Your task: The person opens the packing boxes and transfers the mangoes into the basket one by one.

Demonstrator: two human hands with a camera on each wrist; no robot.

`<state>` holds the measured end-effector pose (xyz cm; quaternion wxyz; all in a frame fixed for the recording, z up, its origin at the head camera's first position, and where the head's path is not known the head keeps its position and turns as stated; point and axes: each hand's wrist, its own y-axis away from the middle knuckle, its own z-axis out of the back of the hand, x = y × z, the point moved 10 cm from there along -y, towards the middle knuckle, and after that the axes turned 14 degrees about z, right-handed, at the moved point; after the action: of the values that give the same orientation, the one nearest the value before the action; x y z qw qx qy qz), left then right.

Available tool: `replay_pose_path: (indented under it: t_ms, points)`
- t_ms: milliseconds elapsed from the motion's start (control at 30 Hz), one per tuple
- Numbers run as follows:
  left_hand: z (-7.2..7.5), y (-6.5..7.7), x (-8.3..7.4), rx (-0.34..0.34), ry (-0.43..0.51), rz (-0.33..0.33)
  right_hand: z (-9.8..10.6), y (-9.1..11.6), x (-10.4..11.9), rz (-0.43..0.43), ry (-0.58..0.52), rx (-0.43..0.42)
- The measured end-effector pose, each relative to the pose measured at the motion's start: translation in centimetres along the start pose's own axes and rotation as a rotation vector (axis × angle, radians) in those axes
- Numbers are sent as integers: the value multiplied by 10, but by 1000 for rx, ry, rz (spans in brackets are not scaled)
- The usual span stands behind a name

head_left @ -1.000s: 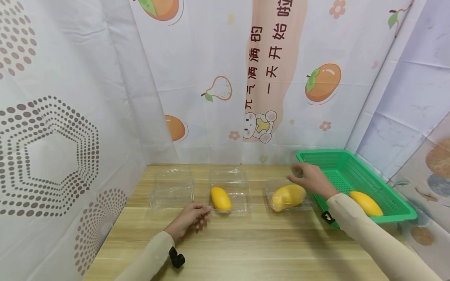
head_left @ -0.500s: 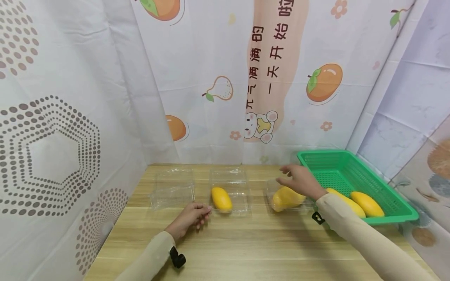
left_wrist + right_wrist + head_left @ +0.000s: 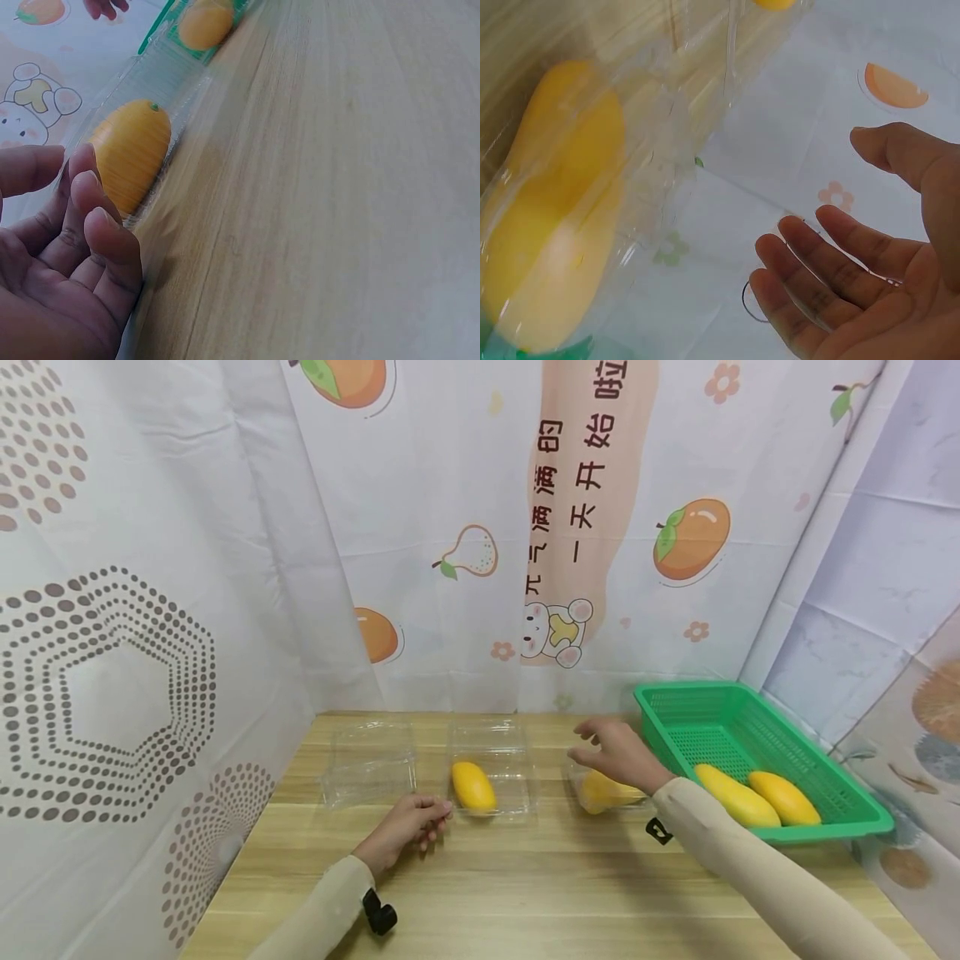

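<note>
In the head view my left hand point(image 3: 408, 828) lies low at the near left corner of a clear plastic box point(image 3: 512, 793). Its fingers are loosely curled, thumb tip near the fingertips. Inside that box sits a yellow mango point(image 3: 473, 787), with a small green stem spot in the left wrist view. My right hand point(image 3: 618, 750) is above another clear box point(image 3: 576, 777), thumb and fingers apart and holding nothing. A yellow papaya point(image 3: 559, 217) lies in this box, seen through clear plastic. The hand partly hides it in the head view.
An opened clear box point(image 3: 367, 768) stands at the left of the wooden table point(image 3: 480, 893). The green basket point(image 3: 840, 818) at the right holds a papaya point(image 3: 737, 795) and a mango point(image 3: 783, 797). A printed curtain point(image 3: 450, 485) hangs behind the table.
My right hand has moved left from the basket's near left side to above the right box. The basket's papaya has come into view from behind the right forearm. The left hand stays in place.
</note>
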<state>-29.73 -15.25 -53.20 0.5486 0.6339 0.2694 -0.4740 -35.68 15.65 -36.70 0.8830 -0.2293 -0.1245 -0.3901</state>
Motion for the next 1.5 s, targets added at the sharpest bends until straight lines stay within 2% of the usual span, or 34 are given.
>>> replay_pose_path:
  t_ms: [233, 1033, 1500]
  points:
    - [1, -2, 3, -7, 17, 12, -12, -4, 7, -13, 10, 15]
    - [1, -1, 3, -12, 1, -6, -52, -19, 37, -18, -8, 89]
    - [2, -5, 5, 4, 7, -5, -74, -27, 52, 39, -23, 106]
